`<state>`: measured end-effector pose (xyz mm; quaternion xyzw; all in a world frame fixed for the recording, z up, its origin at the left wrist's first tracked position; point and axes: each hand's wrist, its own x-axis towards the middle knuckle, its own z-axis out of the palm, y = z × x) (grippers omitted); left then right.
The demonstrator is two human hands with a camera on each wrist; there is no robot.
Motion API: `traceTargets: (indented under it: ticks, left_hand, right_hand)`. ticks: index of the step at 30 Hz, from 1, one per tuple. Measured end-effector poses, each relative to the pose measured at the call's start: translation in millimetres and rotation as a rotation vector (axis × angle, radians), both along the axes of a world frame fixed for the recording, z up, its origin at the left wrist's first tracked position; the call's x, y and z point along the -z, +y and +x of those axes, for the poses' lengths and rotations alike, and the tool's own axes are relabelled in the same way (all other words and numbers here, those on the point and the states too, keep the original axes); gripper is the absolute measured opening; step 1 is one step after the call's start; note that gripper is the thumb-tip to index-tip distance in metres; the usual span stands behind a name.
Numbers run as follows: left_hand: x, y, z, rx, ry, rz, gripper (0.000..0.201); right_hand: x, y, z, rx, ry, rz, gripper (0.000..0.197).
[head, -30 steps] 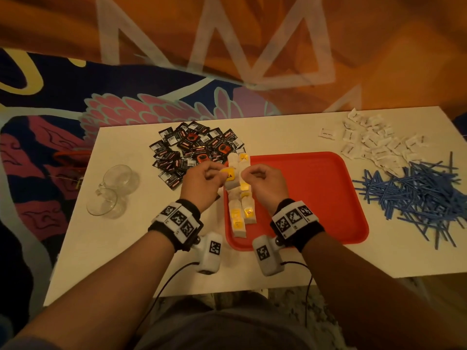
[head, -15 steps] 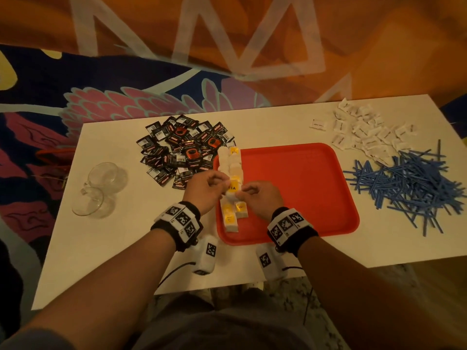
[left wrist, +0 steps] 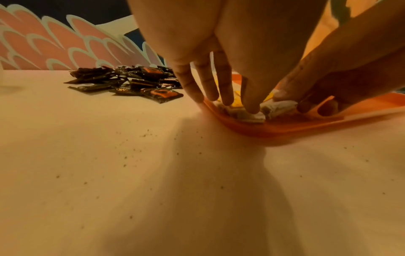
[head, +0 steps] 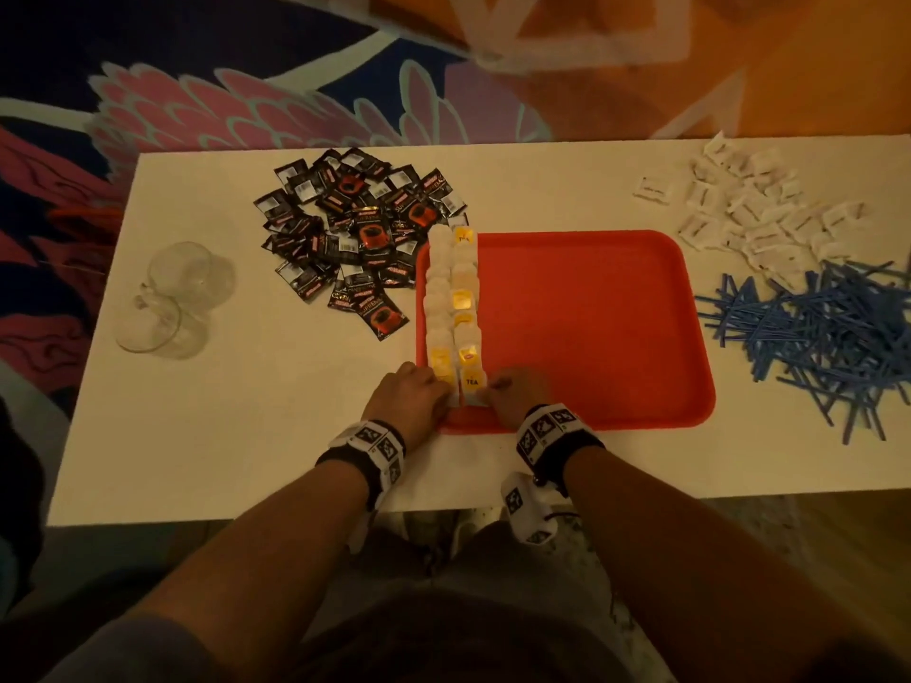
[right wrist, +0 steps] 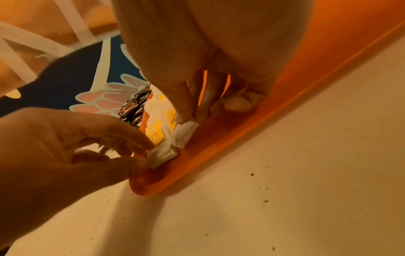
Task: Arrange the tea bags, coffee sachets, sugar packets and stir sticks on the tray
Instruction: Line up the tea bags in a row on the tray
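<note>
A white table (head: 246, 436) fills mid-frame, with a red tray (head: 591, 337) at center. Tea bags (head: 453, 308) line the tray's left edge in two rows. At their lower end, left hand (head: 409, 396) presses one bag with straight fingers; right hand (head: 517, 391) pinches the neighbouring bag.

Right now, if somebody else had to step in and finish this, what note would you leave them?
Left hand: straight fingers pressing the nearest tea bags at the near left corner of the red tray; no grip on anything.
Right hand: fingertips on the nearest tea bag; whether it pinches it, I cannot tell.
Done: tea bags lie in two rows along the tray's left edge.
Left: coffee sachets piled on the table left of the tray; sugar packets at the far right; blue stir sticks heaped right of the tray. None of these is on the tray yet.
</note>
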<state>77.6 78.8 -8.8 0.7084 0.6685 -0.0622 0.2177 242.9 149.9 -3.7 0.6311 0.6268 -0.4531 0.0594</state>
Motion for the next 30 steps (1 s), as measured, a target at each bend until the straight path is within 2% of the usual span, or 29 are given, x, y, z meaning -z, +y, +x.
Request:
traceTargets:
  ticks: [4,7,9,11,14,17,21,24,27,30]
  left_hand:
    - [14,-7,0,0.012,0.039,0.003,0.028]
    - [16,-12,1,-0.002,0.023,0.071,0.023]
    - [13,-13,1,-0.015,0.000,0.138,0.020]
    - [11,-13,0,-0.040,-0.026,0.177,0.028]
    - [10,-11,0,-0.059,-0.022,0.206,0.034]
    - [11,-9,-1,-0.074,-0.018,0.145,0.022]
    - [16,-13,0,-0.092,-0.050,0.133,0.027]
    - [15,-15,0,-0.106,-0.050,0.175,0.026]
    - [16,-15,-1,-0.106,-0.057,0.135,0.030]
    - [15,-14,0,-0.102,-0.062,0.116,0.031]
  right_hand:
    - [6,-1,-6,-0.010,-0.031,0.002,0.024]
    - [7,0,-7,-0.033,-0.060,0.032,0.021]
    - [10,0,-3,0.039,-0.013,0.048,0.013]
    - [11,-1,1,0.097,0.062,0.081,0.016]
    - [8,-4,3,-0.095,0.104,0.206,0.016]
    - [7,-8,-1,-0.271,0.096,0.244,0.028]
    - [7,-11,-4,-0.247,0.086,0.179,0.032]
    - [5,-11,-4,-0.198,0.122,0.211,0.034]
    - [-1,-7,-5,-0.195,0.098,0.209,0.044]
    - [-6,-5,-5,-0.279,0.031,0.158,0.058]
